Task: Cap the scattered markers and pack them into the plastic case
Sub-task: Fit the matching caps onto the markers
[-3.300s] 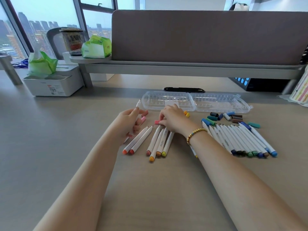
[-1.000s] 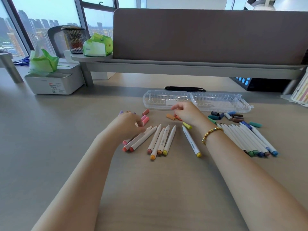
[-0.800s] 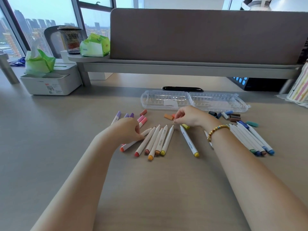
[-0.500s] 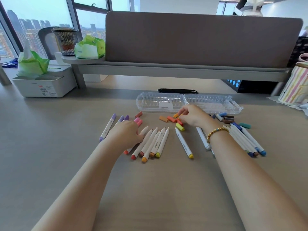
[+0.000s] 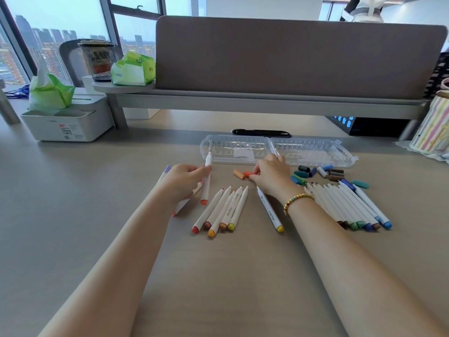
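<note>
Fingers of the left hand (image 5: 182, 180) grip an uncapped orange-ended marker (image 5: 206, 184), tip up. The right hand (image 5: 270, 175) pinches a red cap (image 5: 250, 174) beside loose markers (image 5: 222, 210); beyond lies the open plastic case (image 5: 315, 152).

There is a single view, from a wide-angle camera worn on the person's head. It looks forward and down across the desk (image 5: 73, 215) from the near edge towards the far side. Both forearms run in from the bottom corners and meet near the middle, so the hands sit close below the lens. The far side is closed off by a divider (image 5: 291, 57), with windows (image 5: 60, 20) at far left. Straight edges bow towards the frame's borders. No second view shares the scene.
</note>
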`<control>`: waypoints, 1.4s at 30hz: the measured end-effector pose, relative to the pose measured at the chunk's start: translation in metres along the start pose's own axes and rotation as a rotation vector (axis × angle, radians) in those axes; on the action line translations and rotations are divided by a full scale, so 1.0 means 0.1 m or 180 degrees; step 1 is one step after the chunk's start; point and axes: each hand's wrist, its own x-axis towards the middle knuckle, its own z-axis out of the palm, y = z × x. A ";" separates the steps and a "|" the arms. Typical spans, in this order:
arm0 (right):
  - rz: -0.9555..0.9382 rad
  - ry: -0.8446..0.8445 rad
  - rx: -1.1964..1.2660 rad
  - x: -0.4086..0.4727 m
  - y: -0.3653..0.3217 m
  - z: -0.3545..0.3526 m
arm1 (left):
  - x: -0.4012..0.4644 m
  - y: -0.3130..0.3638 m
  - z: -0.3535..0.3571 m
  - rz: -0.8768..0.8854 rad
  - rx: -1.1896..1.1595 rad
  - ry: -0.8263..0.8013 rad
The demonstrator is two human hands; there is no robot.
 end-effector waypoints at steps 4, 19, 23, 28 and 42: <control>-0.0114 0.0113 -0.0126 0.00 0.01 -0.03 | -0.03 0.01 0.11 0.0063 -0.0515 -0.0079; 0.0140 -0.0790 0.4509 -0.16 -0.07 -0.39 | -0.18 0.03 0.20 0.0147 -0.1063 -0.1051; 0.0052 -0.0728 0.4240 -0.18 -0.09 -0.41 | -0.18 0.03 0.20 0.0143 -0.0811 -0.1129; -0.0008 -0.0381 0.4046 -0.17 -0.07 -0.43 | -0.19 0.05 0.17 0.0125 -0.0875 -0.1170; -0.0473 -0.0367 0.3244 -0.22 -0.29 -0.44 | -0.19 0.08 0.16 0.0155 -0.1044 -0.0719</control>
